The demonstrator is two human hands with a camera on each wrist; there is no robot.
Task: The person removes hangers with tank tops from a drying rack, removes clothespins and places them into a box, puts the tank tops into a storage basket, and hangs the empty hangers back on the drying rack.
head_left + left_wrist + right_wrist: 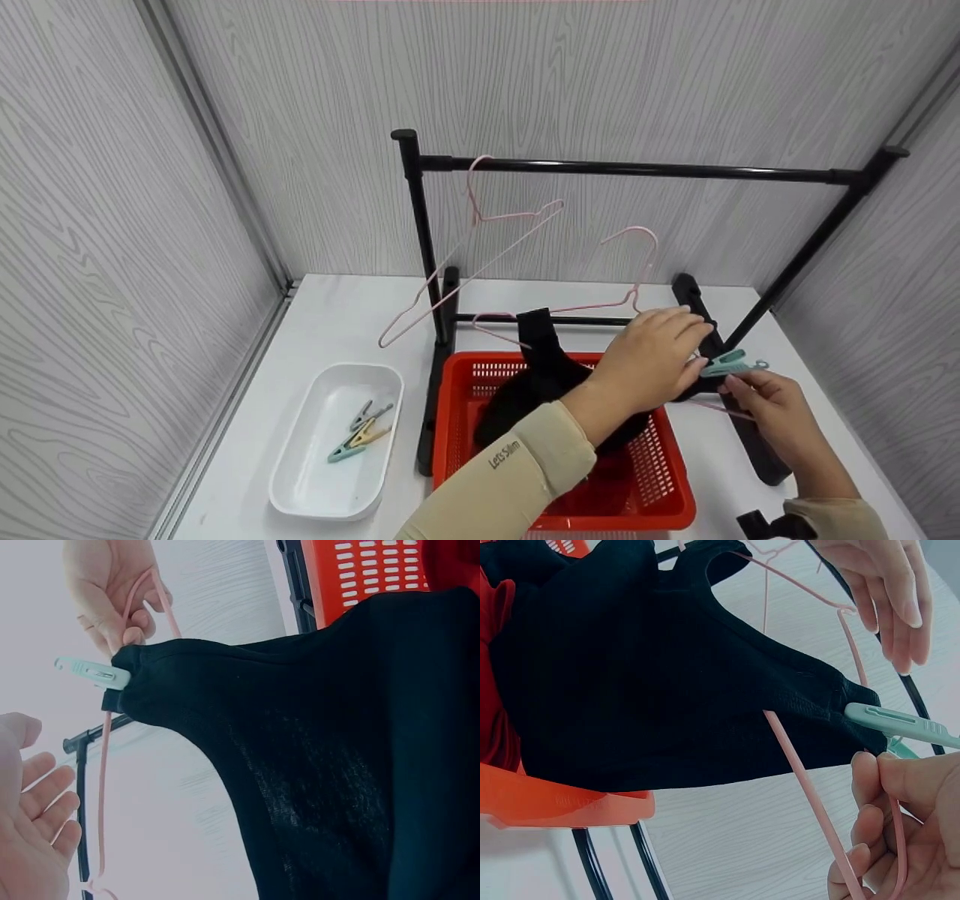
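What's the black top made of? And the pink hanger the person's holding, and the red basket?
The black top looks like soft, matte fabric: it drapes and folds. The pink hanger may be smooth coated wire or plastic: it's thin and evenly pink. The red basket seems hard, slightly shiny plastic: stiff walls with neat rows of holes.

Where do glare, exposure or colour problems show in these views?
Head: a bright glint along the rack's top bar; left wrist: a pale, washed-out background, while the black garment shows little detail beyond a faintly textured patch; right wrist: a cool cast, that garment mostly flat and dark.
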